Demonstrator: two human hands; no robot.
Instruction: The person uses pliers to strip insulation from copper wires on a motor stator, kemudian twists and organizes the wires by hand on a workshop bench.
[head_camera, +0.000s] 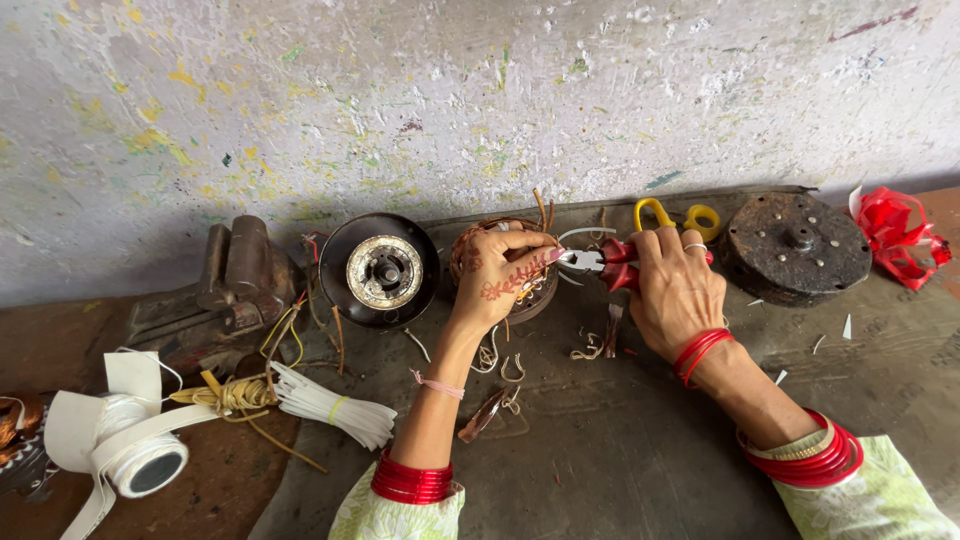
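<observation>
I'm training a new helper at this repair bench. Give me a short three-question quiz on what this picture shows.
1. True or false: the right hand holds red-handled pliers.
2. What does the left hand rest on? A) bench vise B) copper coil C) tape roll
3. Fill in: the scissors by the wall have ____ handles.

Key: 1 true. 2 B, the copper coil. 3 yellow.

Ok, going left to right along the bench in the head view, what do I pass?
White tape roll → metal vise → bundle of white sleeves → black round motor cover → left hand → red-handled pliers → right hand → rusty round plate → red ribbon.
</observation>
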